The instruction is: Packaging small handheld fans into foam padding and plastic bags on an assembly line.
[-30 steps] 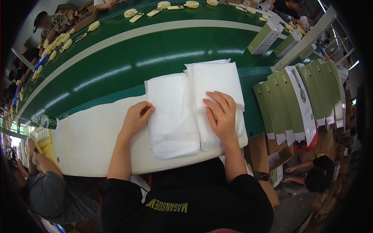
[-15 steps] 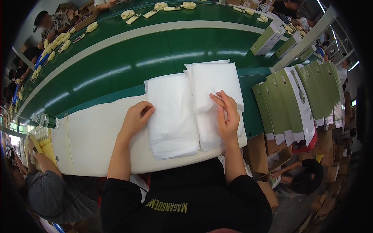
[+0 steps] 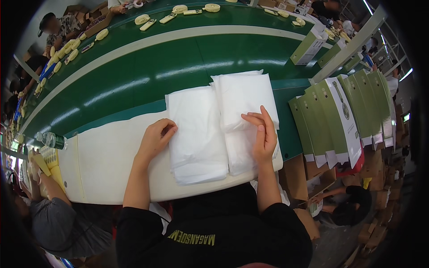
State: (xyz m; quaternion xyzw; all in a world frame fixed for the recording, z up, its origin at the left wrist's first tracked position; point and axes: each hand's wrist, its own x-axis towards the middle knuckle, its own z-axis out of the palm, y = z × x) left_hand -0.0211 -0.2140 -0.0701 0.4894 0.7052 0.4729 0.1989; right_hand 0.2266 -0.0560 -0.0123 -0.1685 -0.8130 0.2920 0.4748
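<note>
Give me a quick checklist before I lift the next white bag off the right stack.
1. Right hand on the right stack: ok, it rests edge-on with the fingertips at the top sheet.
2. One sheet only pinched: cannot tell, the layers look alike.
3. Left hand steadying the left stack: ok, the fingers rest on its left edge.
4. Stacks apart: not ok, the right stack overlaps the left one's edge.
5. Stacks fully on the white board: not ok, both hang past its far edge onto the green belt.
6. Green cartons clear of the right hand: ok, a gap shows between them.
</note>
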